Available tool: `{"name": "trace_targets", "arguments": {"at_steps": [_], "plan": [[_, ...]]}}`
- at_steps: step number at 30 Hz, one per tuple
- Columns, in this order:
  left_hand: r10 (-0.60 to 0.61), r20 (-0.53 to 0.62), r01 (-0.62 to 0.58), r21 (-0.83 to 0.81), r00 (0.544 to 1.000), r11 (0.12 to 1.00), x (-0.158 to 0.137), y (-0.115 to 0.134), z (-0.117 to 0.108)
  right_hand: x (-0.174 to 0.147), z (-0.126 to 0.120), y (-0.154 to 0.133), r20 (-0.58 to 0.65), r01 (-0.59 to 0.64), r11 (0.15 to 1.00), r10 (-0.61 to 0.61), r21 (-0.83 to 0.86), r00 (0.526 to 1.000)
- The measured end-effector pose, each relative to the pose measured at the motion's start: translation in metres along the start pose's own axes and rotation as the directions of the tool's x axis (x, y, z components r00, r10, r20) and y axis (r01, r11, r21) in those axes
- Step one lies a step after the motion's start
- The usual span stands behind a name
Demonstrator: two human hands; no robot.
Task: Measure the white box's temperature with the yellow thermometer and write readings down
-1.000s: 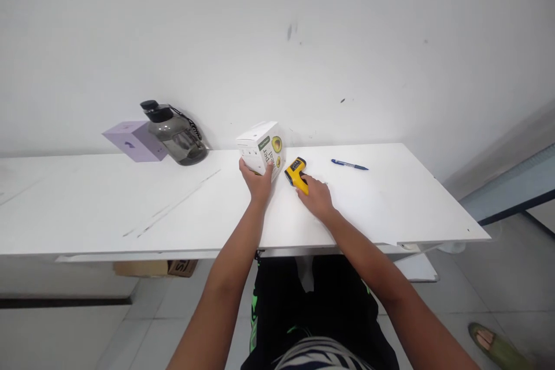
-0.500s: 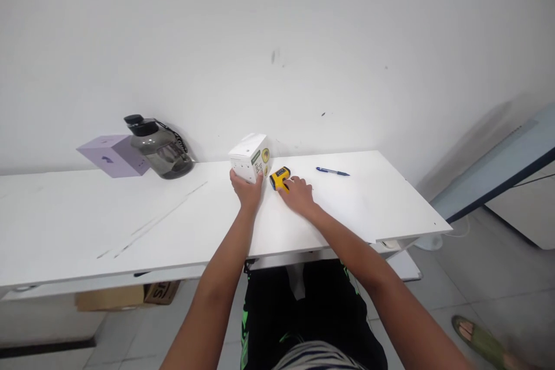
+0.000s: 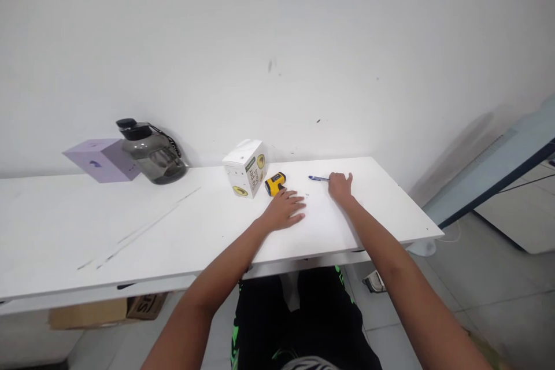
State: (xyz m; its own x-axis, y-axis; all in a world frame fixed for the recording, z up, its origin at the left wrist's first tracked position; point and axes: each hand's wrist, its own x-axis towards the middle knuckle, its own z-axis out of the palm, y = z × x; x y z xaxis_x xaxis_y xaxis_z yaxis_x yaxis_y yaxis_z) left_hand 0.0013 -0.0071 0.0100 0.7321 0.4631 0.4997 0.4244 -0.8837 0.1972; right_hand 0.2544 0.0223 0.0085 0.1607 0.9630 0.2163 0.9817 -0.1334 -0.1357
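Observation:
My left hand lies with its fingers spread on a white sheet of paper, which is hard to tell from the tabletop. Just beyond its fingertips is a yellow and black hand-held device with a small dark panel. A white box with avocado pictures stands left of the device, apart from my hand. My right hand is closed over the right end of a blue pen. The pen's left part shows; the gripped end is hidden.
On the white table, a dark bottle with a black cap leans near a lilac box by the wall. Below the table lies a cardboard box. A pale blue panel slants at the right.
My left hand has let go of the white box and moved right onto the paper. My right hand has left the yellow device and moved right to the pen.

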Motion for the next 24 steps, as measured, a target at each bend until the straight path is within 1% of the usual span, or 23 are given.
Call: {"name": "trace_targets", "arguments": {"at_steps": [2, 4, 6, 8, 10, 12, 13, 15, 17, 19, 20, 22, 24], "plan": [[0.000, 0.043, 0.000, -0.004, 0.999, 1.000, 0.000, 0.003, 0.001, 0.001, -0.007, -0.002, -0.021, 0.070, 0.997, -0.069, 0.028, 0.997], [-0.020, 0.038, 0.020, -0.008, 0.999, 1.000, 0.000, 0.005, 0.001, 0.000, -0.014, -0.008, -0.068, 0.087, 0.987, -0.079, 0.133, 0.995], [-0.046, 0.050, 0.046, 0.003, 0.998, 0.999, 0.000, 0.006, 0.003, -0.005, -0.019, -0.016, -0.106, 0.039, 0.951, -0.007, 0.305, 0.994], [-0.078, 0.078, 0.075, 0.038, 0.994, 0.996, 0.001, 0.007, 0.005, -0.012, -0.018, -0.025, -0.124, 0.001, 0.886, 0.064, 0.464, 0.990], [-0.098, 0.095, 0.091, 0.081, 0.991, 0.993, 0.002, 0.008, 0.007, -0.021, -0.012, -0.033, -0.129, 0.003, 0.818, 0.087, 0.575, 0.988], [-0.100, 0.102, 0.088, 0.116, 0.990, 0.989, 0.002, 0.008, 0.009, -0.028, -0.004, -0.040, -0.150, 0.061, 0.755, 0.051, 0.653, 0.987], [-0.100, 0.105, 0.086, 0.129, 0.989, 0.988, 0.002, 0.008, 0.009, -0.031, -0.001, -0.043, -0.179, 0.114, 0.722, 0.014, 0.682, 0.984], [-0.104, 0.114, 0.087, 0.144, 0.988, 0.986, 0.001, 0.008, 0.007, -0.035, 0.004, -0.048, -0.257, 0.243, 0.654, -0.076, 0.717, 0.963], [-0.093, 0.130, 0.074, 0.141, 0.987, 0.987, 0.000, 0.006, 0.005, -0.038, 0.005, -0.052, -0.301, 0.331, 0.590, -0.151, 0.737, 0.941], [-0.067, 0.138, 0.049, 0.124, 0.988, 0.991, -0.001, 0.003, 0.003, -0.039, 0.003, -0.053, -0.268, 0.334, 0.550, -0.200, 0.766, 0.942], [-0.056, 0.138, 0.040, 0.116, 0.989, 0.992, -0.002, 0.002, 0.003, -0.039, 0.003, -0.053, -0.217, 0.305, 0.539, -0.222, 0.785, 0.951], [-0.061, 0.122, 0.047, 0.112, 0.991, 0.993, -0.002, -0.001, 0.002, -0.036, 0.003, -0.051, -0.090, 0.218, 0.533, -0.255, 0.817, 0.963], [-0.094, 0.103, 0.082, 0.121, 0.990, 0.989, -0.002, -0.001, 0.002, -0.031, 0.004, -0.048, 0.005, 0.124, 0.521, -0.240, 0.845, 0.971]]}}
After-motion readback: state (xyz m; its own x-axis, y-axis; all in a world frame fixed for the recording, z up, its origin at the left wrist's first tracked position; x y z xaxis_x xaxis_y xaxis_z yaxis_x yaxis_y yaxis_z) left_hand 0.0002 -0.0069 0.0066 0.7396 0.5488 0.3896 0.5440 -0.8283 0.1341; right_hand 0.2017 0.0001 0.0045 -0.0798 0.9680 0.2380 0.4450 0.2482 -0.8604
